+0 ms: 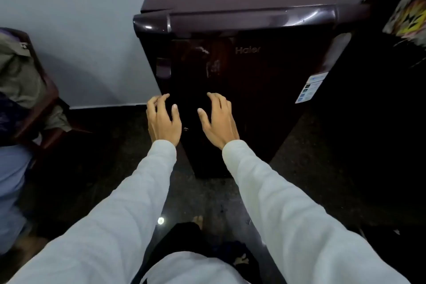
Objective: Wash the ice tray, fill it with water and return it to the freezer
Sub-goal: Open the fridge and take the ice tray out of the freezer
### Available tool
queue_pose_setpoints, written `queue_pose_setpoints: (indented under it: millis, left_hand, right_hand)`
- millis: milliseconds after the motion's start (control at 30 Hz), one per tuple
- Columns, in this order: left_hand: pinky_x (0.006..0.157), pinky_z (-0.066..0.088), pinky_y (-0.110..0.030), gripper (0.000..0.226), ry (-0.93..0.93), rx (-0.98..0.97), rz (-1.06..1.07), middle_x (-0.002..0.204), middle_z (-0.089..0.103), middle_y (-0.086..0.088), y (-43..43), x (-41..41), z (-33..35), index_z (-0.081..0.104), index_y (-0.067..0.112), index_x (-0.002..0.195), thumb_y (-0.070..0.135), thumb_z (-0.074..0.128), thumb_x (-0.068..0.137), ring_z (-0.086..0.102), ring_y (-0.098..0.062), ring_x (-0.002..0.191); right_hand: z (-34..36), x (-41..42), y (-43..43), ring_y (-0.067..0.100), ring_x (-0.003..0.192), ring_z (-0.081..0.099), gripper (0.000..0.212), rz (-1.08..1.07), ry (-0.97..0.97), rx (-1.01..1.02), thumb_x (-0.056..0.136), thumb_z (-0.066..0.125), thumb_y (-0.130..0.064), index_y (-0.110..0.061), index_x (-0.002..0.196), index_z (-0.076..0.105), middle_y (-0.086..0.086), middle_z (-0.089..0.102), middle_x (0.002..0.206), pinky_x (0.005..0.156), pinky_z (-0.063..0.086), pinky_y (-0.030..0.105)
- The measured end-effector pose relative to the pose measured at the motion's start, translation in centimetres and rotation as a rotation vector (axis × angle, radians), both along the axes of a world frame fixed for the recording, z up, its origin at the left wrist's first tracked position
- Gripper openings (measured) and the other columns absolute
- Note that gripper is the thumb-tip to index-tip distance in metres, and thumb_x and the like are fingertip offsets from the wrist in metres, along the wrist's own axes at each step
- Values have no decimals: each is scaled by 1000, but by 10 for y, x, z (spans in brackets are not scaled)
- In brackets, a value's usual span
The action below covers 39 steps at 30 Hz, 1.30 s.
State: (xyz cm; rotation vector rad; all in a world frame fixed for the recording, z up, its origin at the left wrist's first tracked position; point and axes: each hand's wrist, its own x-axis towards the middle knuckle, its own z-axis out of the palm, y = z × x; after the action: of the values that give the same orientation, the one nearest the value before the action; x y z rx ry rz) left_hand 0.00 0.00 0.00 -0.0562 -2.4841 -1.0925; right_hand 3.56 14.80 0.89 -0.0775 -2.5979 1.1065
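A dark maroon single-door fridge (242, 71) stands in front of me with its door closed. A recessed handle (163, 67) sits on the door's left edge. My left hand (162, 120) and my right hand (217, 120) hover side by side before the lower door, fingers loosely curled, holding nothing. My left fingertips are near the door's left edge. No ice tray is in view.
A wooden chair (34, 108) draped with clothes stands at the left against a pale wall (80, 18). A dark object with a bright printed pattern (405, 14) is at the right of the fridge. The floor (92, 180) is dark; my feet show below.
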Motion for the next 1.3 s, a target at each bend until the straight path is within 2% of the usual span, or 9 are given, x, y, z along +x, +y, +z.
queue_pose_setpoints:
  millis: [100,233,400,567,667,767,933,1067,1300]
  left_hand:
    - [96,50,-29,31,-95,207,-62,129,55,-3,-8,-14,4,49,15,127,16,51,96,57,-13,113]
    - [89,44,-10,40,-267,378,-138,125,61,1,-13,-36,6,49,16,134,4,46,96,59,-7,110]
    - [97,44,-19,46,-359,413,-292,112,64,8,-32,-57,-6,58,17,130,-6,42,93,61,-6,110]
    - [103,47,-25,50,-418,553,-447,119,68,1,-48,-70,-13,62,17,128,-12,43,91,63,-6,115]
    - [106,48,-34,58,-496,631,-485,116,71,1,-55,-79,-15,67,28,115,-16,41,86,65,-8,114]
    - [107,47,-37,62,-541,631,-531,115,71,6,-62,-84,-14,68,37,108,-13,40,85,64,-6,114]
    - [107,47,-33,59,-573,637,-572,115,71,8,-67,-84,-9,68,31,115,-12,39,87,63,-3,114]
    - [104,50,-36,65,-610,651,-616,104,73,11,-73,-75,-6,70,36,100,-18,37,85,67,-5,107]
    - [101,52,-32,58,-676,647,-816,99,76,9,-79,-20,-7,73,23,102,-22,38,87,69,-10,107]
  right_hand:
    - [3,-10,-16,20,134,38,52,6,-14,-37,99,53,-32,-12,145,40,4,43,147,102,43,32]
    - [3,-28,-38,19,130,45,48,10,-39,-118,98,55,-24,-13,143,44,3,49,142,105,43,34]
    - [7,-54,-70,19,123,52,43,-47,-34,-231,94,58,-15,-13,137,51,4,55,133,100,49,43]
    - [8,-67,-92,17,120,57,45,-156,-40,-393,90,59,-4,-10,134,54,6,61,128,104,49,37]
    - [4,-66,-101,15,119,59,49,-241,-54,-515,88,57,6,-10,134,55,5,63,127,105,49,33]
    - [4,-64,-109,12,120,59,50,-295,-57,-572,89,59,7,-11,136,55,4,62,130,106,47,28]
    - [12,-65,-113,9,118,59,48,-330,-67,-538,90,65,-2,-11,136,55,2,62,129,104,48,24]
    - [10,-53,-113,10,111,62,42,-360,-56,-482,86,72,-2,-9,126,59,3,65,119,98,52,26]
    - [0,23,-111,-1,107,63,37,-421,-33,-490,87,70,1,-14,119,61,-1,67,113,92,49,16]
